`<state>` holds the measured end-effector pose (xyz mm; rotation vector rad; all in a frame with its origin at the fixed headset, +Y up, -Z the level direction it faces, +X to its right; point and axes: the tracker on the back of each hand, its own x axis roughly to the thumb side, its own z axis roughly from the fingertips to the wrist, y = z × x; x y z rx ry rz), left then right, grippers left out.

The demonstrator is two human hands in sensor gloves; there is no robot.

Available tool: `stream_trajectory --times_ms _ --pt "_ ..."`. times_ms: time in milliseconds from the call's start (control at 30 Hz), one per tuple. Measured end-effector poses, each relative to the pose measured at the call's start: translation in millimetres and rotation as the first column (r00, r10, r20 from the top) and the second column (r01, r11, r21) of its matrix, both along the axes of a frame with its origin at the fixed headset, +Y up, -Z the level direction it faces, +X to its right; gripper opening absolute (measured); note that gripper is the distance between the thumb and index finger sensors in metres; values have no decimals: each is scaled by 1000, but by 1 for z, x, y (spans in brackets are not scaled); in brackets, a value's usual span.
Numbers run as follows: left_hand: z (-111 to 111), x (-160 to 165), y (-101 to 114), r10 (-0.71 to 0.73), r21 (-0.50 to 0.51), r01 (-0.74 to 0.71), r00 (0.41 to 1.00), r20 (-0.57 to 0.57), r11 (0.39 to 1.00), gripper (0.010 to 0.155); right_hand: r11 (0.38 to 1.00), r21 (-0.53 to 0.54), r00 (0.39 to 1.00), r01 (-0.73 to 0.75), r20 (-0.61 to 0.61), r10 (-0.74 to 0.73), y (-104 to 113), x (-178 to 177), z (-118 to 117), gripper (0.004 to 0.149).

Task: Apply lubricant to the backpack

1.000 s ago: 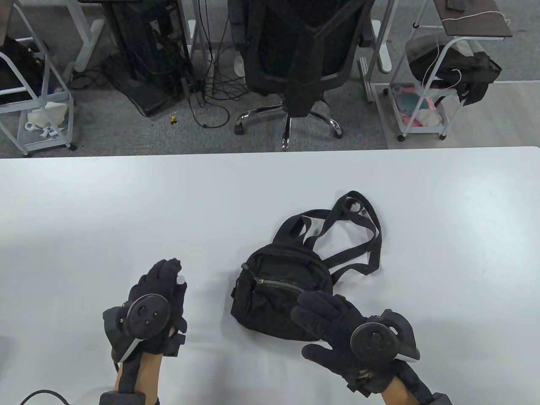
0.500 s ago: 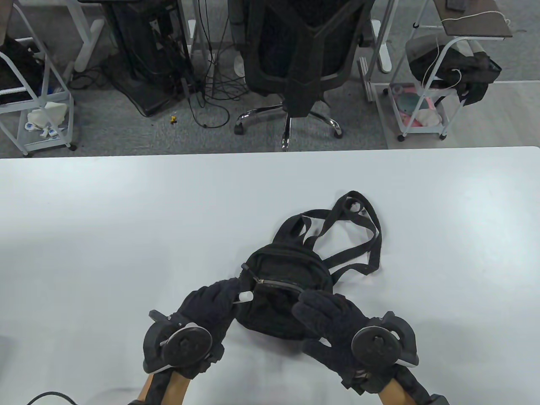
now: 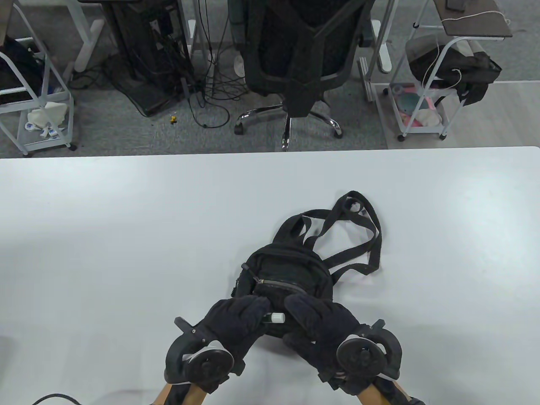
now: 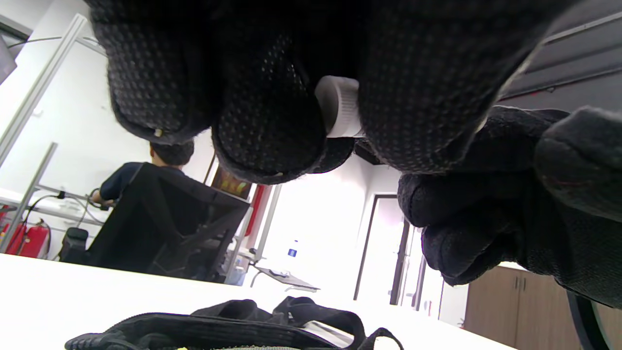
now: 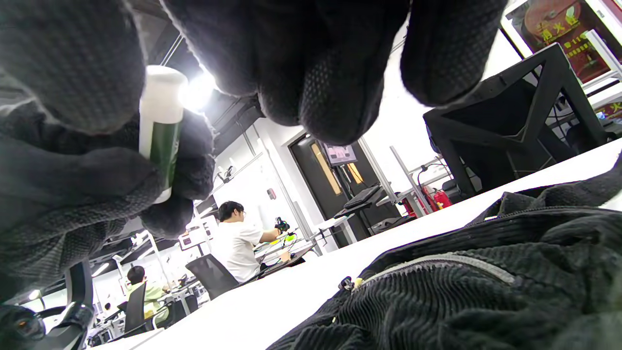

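I am gripping the small lubricant tube (image 3: 275, 317) in my left hand (image 3: 236, 322), its white cap (image 4: 340, 106) poking out between my curled fingers toward my right hand (image 3: 320, 325). My right hand is reaching in with bent fingers, its fingertips right at the cap, though I cannot tell whether they are gripping it. Both hands are hovering over the near end of the black backpack (image 3: 291, 270), which is lying on the white table (image 3: 126, 236) with its straps (image 3: 358, 236) trailing away from me.

You have one black backpack (image 3: 287, 270) on the counter (image 3: 126, 219), one small lubricant tube (image 3: 276, 317), and two gloved hands.
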<state>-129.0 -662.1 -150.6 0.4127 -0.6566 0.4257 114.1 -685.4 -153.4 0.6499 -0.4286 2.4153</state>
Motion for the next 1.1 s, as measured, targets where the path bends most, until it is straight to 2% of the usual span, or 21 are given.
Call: stream_trajectory --times_ms 633,867,1100 --pt "3 13 -4 -49 3 49 998 34 999 53 1000 4 1000 14 16 -15 -3 -8 1 56" --pt "2 14 -6 -74 -9 74 997 35 997 54 999 28 999 39 19 -40 1 -11 3 51" --pt "3 30 -10 -126 -8 126 991 49 992 52 998 50 999 48 -5 -48 7 -3 3 44"
